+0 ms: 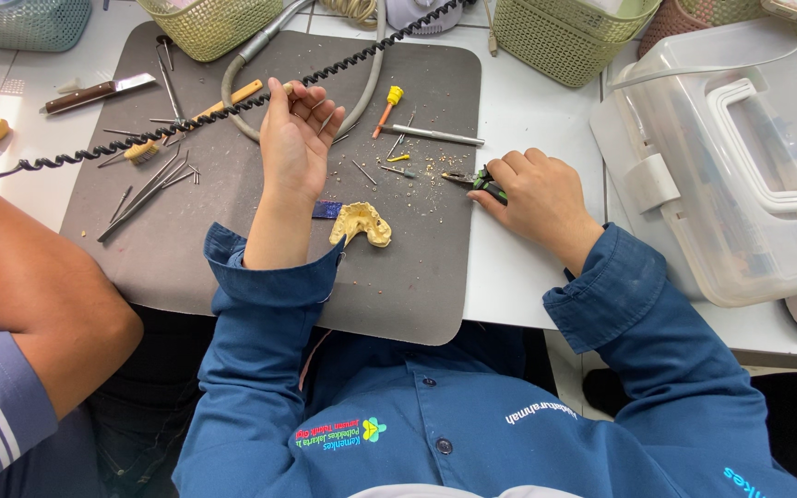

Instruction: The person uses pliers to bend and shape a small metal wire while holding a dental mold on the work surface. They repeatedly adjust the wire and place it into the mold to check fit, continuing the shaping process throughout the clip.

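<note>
Mat point(232, 267): matt dark rubber under my hands, dusty
Pliers point(477, 181): metal tips, green plastic grips
Cast point(362, 223): rough yellowish plaster
Box point(740, 166): clear smooth plastic

A dark grey mat point(186, 249) covers a white table point(528, 101). On the mat lies a pale yellow dental cast point(362, 223) beside a small blue strip point(327, 209), with a yellow-capped orange tool point(387, 108) and silver metal instruments point(145, 189) nearby. A black coiled cord point(205, 118) crosses it. The pliers point(481, 182) have green and black handles. Both sleeves point(260, 304) are deep blue. The baskets point(565, 32) are olive green with a fine mesh pattern, and the box point(740, 157) is clear with white fittings.
</note>
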